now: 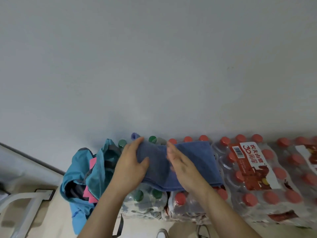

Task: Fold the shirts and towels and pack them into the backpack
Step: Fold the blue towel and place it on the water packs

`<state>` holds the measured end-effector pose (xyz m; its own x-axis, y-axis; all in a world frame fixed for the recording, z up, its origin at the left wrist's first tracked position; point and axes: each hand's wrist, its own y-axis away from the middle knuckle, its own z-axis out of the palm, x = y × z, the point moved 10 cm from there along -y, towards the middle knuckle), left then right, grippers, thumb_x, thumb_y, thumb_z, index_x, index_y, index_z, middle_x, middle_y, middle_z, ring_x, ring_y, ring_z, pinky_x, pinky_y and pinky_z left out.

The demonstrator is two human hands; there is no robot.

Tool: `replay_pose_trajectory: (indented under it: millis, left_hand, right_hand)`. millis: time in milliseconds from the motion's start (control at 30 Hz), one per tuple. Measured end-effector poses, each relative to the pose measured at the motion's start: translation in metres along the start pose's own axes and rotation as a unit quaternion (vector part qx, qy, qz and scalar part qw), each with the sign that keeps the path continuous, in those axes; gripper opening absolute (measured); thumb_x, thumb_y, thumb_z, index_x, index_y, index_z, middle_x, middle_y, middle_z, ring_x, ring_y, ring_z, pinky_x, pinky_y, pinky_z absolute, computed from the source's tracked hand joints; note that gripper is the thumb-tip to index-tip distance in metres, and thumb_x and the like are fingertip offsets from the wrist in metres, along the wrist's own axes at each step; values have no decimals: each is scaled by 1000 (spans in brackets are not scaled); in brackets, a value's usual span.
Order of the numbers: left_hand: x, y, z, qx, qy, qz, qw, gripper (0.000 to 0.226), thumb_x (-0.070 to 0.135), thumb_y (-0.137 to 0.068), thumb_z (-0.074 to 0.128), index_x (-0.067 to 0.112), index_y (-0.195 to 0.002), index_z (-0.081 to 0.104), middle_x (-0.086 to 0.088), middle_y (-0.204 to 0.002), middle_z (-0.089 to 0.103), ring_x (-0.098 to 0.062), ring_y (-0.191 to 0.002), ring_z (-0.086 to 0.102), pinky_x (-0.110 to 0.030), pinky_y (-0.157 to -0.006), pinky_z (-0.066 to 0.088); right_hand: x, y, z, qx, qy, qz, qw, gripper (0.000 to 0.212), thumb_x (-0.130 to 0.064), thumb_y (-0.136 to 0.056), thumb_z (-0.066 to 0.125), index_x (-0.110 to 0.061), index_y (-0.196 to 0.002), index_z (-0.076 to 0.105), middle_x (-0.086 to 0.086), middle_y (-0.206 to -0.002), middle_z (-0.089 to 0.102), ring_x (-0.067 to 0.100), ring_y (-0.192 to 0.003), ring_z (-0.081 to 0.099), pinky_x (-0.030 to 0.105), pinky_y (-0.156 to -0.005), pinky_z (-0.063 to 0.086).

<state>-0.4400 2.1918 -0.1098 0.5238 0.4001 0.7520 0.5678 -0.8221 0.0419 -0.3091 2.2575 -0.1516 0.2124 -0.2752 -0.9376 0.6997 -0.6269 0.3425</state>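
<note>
A folded blue towel [197,160] lies on top of shrink-wrapped packs of bottles. My left hand [131,162] grips the towel's left end, fingers over the far edge and thumb on top. With straight fingers, my right hand [180,166] lies flat on the middle of the towel. To the left, on the floor, a teal backpack [82,176] stands open, with pink cloth [89,193] showing inside it.
Packs of red-capped bottles [253,169] fill the right side along the grey wall. Green-capped bottles [145,194] sit under the towel's left part. A white frame [22,203] stands on the floor at the lower left. A shoe [162,233] shows at the bottom.
</note>
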Motion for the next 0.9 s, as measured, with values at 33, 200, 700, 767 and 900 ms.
replay_pose_trajectory:
  millis: [33,200,700,767,900]
  left_hand:
    - [20,1,13,-23,-32,36,999,69,9,-82,61,22,-144,32,6,-137,40,-10,-126,40,-20,-98,32]
    - [75,19,79,-233,146,80,958,75,-5,-78,59,32,-138,33,3,-111,60,-4,-100,60,-27,-81,52]
    - [65,-50,118,-447,-125,68,883,41,28,-54,59,14,-92,63,-7,-83,64,-23,-74,58,-41,-69,47]
    - [48,-38,115,-447,-107,44,887,42,30,-56,59,19,-97,65,-5,-94,68,-25,-86,64,-44,-77,51]
    - [11,-5,122,-453,15,-66,889,42,16,-67,59,25,-108,62,2,-108,69,-14,-100,64,-38,-88,51]
  right_hand:
    - [-6,3,3,-12,-82,10,997,35,-50,-92,44,-42,-125,48,-13,-135,53,2,-119,53,30,-103,43]
    - [-22,1,-24,58,-92,-41,993,15,-26,-93,58,-39,-97,67,-13,-100,71,2,-97,65,32,-92,50]
    - [8,23,-73,38,211,-54,975,25,-13,-94,51,-26,-113,59,-2,-94,65,16,-83,60,30,-75,47]
    - [19,21,-87,25,236,-31,971,7,-17,-89,57,-15,-94,62,7,-85,65,21,-75,59,38,-73,47]
    - [36,23,-103,60,253,-1,966,12,-23,-89,60,-24,-78,65,-5,-81,67,9,-77,61,34,-73,49]
